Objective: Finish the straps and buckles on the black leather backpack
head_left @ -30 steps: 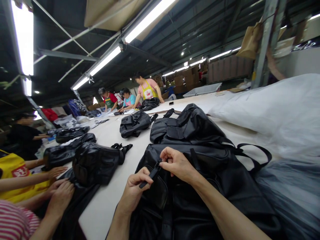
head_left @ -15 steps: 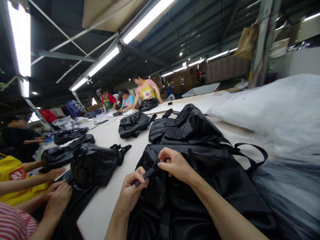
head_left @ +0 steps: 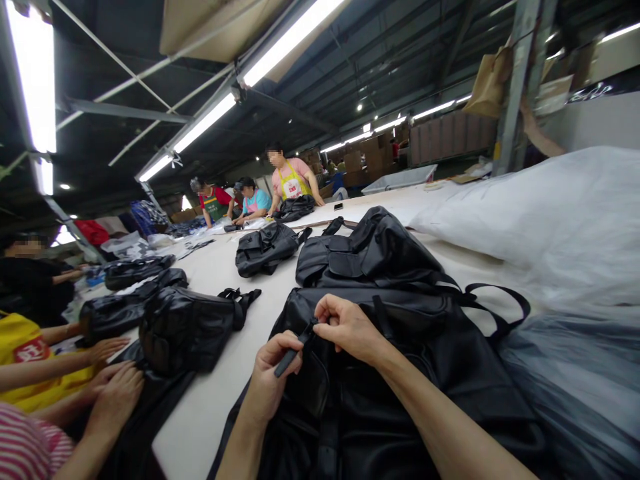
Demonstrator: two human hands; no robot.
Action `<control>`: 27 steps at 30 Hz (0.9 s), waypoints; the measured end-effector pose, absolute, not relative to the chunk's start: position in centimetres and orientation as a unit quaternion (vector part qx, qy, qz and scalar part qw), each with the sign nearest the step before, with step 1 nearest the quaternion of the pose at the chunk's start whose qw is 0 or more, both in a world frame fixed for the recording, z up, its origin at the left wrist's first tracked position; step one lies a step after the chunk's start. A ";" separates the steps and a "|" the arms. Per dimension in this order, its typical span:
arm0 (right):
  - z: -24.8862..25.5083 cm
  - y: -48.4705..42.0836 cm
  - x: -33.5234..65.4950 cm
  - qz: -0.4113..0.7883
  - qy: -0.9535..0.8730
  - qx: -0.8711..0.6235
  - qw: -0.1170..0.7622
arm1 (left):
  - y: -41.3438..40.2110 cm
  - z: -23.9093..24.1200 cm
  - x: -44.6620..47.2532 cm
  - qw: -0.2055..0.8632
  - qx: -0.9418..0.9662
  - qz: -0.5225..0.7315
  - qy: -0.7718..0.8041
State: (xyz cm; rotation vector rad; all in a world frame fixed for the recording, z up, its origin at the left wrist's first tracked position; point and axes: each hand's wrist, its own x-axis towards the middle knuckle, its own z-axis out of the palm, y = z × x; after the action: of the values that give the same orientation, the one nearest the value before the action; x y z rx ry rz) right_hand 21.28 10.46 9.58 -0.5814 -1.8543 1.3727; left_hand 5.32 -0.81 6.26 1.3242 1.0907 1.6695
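**A:** so what's new vs a moment ago?

**B:** The left hand is now higher on the black strap, closer to the right hand, which sits at about 2 o'clock from it. The loose tail sticks out at 7 o'clock. The right hand's basically where it was, so the handling looks midway, not finished.

**A:** and the grip?

**B:** Both closed down to pinches, no real gap. Left thumb and fingers have the strap partway along, right fingertips nip its upper end. Exactly which bit the right has is too small to tell lol.

**A:** strap's where?

**B:** Between the 2 hands, over the big black bag, toward its 10 o'clock side.
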 end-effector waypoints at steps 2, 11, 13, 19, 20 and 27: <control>9.6 10.5 21.3 0.535 -0.723 -0.229 0.371 | -0.6 6.2 5.5 0.350 0.529 0.627 0.451; 9.3 10.6 21.3 0.531 -0.726 -0.223 0.375 | -0.4 5.3 4.9 0.323 0.494 0.651 0.476; 9.3 10.6 21.3 0.529 -0.728 -0.225 0.373 | -0.2 5.2 4.9 0.326 0.497 0.653 0.470; 9.7 10.4 21.2 0.523 -0.731 -0.236 0.370 | 0.1 5.3 5.2 0.314 0.513 0.655 0.457; 9.7 10.4 21.2 0.518 -0.733 -0.241 0.369 | 0.1 5.4 5.2 0.313 0.515 0.654 0.458; 9.5 10.2 21.1 0.484 -0.751 -0.242 0.377 | 0.5 6.2 6.1 0.272 0.517 0.616 0.528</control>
State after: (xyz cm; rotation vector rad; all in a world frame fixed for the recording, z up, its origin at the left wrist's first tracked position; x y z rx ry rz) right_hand 21.10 10.21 9.45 -0.6198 -1.9216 1.2387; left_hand 6.07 0.47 6.22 1.3930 1.4220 1.6575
